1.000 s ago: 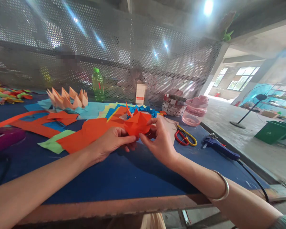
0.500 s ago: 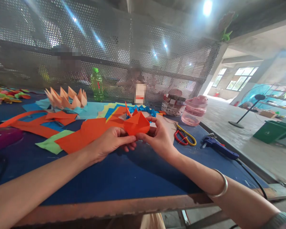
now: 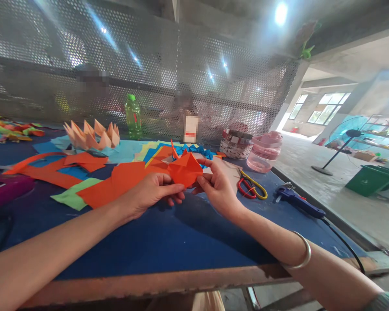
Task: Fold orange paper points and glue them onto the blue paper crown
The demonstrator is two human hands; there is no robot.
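Observation:
A folded piece of orange paper (image 3: 185,169) is held up above the blue tabletop between both hands. My left hand (image 3: 158,188) pinches its lower left side, thumb along the bottom edge. On the other side my right hand (image 3: 218,185) grips the paper's right edge between thumb and fingers; some fingertips are hidden behind it. Behind the paper lie blue folded-paper pieces (image 3: 202,151) arranged in a curve, partly covered. Flat orange paper sheets (image 3: 116,179) and a light green sheet (image 3: 71,193) lie left of my left hand.
Scissors (image 3: 253,185) and a blue glue gun (image 3: 300,202) with a cord lie to the right. A peach folded-paper ring (image 3: 95,136), a green bottle (image 3: 132,116), a round container (image 3: 236,144) and a pink jar (image 3: 264,152) stand behind. A perforated metal screen (image 3: 149,65) closes the back.
My right thumb has moved from the paper's bottom tip up to its right edge. The paper has tilted slightly. My left hand keeps its hold.

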